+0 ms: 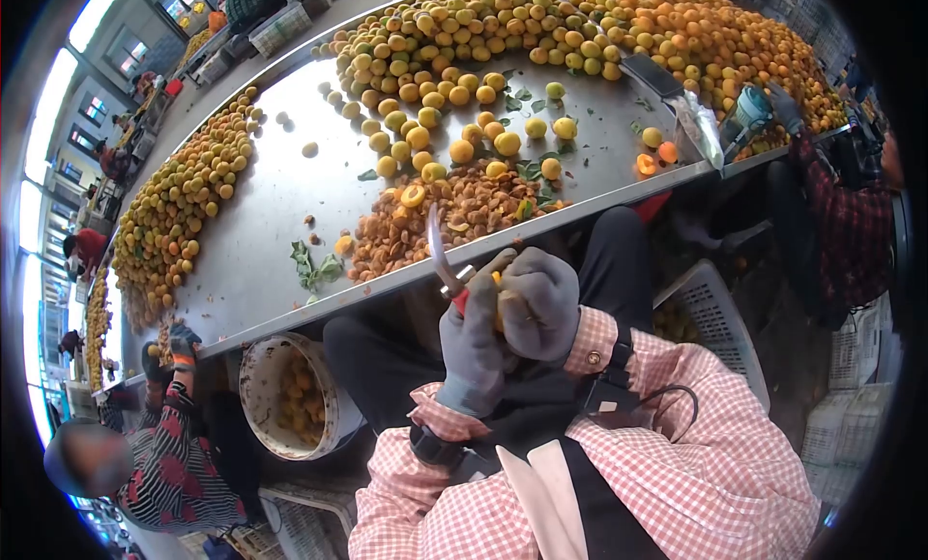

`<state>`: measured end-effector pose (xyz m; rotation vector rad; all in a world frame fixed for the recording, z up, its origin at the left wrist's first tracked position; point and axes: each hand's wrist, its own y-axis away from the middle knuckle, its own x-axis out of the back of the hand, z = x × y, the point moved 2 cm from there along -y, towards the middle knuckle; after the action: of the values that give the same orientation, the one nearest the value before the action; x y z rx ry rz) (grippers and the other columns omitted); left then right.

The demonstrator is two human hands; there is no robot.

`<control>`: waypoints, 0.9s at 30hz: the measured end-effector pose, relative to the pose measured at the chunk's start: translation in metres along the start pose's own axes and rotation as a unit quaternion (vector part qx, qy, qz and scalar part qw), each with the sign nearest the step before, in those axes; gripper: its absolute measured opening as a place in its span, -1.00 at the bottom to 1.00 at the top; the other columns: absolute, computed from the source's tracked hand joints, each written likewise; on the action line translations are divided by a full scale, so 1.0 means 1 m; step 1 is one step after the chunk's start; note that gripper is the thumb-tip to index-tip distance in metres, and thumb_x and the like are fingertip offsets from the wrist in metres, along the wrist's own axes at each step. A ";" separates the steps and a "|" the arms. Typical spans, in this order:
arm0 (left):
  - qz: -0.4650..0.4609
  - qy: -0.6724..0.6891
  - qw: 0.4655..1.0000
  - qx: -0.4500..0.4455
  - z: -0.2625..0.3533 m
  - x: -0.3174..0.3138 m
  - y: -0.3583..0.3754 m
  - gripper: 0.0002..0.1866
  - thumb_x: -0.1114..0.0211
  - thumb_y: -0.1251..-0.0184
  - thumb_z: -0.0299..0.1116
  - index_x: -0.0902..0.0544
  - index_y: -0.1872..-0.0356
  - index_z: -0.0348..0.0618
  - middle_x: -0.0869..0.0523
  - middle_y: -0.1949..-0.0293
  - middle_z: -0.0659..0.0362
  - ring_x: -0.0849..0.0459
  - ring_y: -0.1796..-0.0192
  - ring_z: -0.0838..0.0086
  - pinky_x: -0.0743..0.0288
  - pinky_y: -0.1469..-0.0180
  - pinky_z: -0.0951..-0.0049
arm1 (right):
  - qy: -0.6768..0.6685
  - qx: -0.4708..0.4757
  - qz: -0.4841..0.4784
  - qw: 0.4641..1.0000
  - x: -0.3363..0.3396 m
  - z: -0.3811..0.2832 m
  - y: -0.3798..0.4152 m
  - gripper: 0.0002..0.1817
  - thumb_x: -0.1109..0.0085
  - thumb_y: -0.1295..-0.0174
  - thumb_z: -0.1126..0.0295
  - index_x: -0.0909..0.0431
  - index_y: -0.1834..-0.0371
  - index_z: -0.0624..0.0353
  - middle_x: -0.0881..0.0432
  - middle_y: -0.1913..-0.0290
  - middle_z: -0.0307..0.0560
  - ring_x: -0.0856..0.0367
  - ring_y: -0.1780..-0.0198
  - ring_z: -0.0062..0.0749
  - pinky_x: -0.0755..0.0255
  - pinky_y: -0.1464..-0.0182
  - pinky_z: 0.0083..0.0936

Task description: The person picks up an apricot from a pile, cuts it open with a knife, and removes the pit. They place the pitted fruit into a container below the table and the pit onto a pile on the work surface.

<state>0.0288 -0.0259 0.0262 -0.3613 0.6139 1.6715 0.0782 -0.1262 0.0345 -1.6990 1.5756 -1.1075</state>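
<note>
My left hand (474,343), in a grey glove, is closed round the red handle of a curved knife (437,246), whose blade points up toward the table. Pressed against it is my right hand (543,304), also gloved and closed on an apricot (499,316); only small yellow-orange parts of the fruit show between the fingers. Both hands are above my lap, just off the table edge. Beyond them lies a heap of brown apricot pits (387,236), with a cut apricot (413,196) on top.
Whole apricots (464,28) are piled along the back of the metal table (290,193). A phone (652,76) lies at right. A white bucket (256,391) with fruit stands left of my legs, a crate (715,318) right. Co-workers (184,463) sit on both sides.
</note>
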 end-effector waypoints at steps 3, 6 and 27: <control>0.057 0.042 0.989 0.130 -0.003 0.006 0.000 -0.53 -0.12 -0.38 0.10 -0.58 0.09 -0.16 -0.62 0.37 0.30 -0.54 0.45 0.68 -0.41 0.47 0.69 | 0.021 0.089 -0.082 0.992 0.004 0.013 -0.004 -0.77 -0.29 0.00 0.37 -0.36 0.47 0.08 -0.47 0.48 -0.14 -0.43 0.60 -0.17 -0.35 0.56 -0.34; 0.073 0.105 0.953 0.274 -0.012 0.008 -0.009 -0.54 -0.08 -0.33 0.23 -0.48 0.37 0.03 -0.31 0.75 0.41 -0.21 0.80 0.65 -0.07 0.78 0.66 | 0.033 0.102 -0.147 0.983 -0.001 0.026 0.002 -0.85 -0.23 -0.13 0.37 -0.42 0.40 0.07 -0.50 0.44 -0.18 -0.47 0.57 -0.27 -0.36 0.55 -0.38; 0.013 -0.089 0.996 -0.008 0.037 0.070 -0.082 -0.55 -0.16 -0.43 -0.20 -0.42 -0.25 -0.16 -0.46 0.63 0.30 -0.33 0.74 0.67 -0.15 0.72 0.66 | -0.480 -0.745 0.026 0.463 0.011 0.051 0.099 -0.68 0.08 -0.44 0.26 -0.40 -0.14 0.19 -0.56 -0.08 0.05 -0.61 -0.07 -0.16 -0.58 0.06 -0.46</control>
<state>0.0991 0.0604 0.0009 -0.2134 0.4755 1.7118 0.0706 -0.1578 -0.0720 -2.2306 1.4955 1.8129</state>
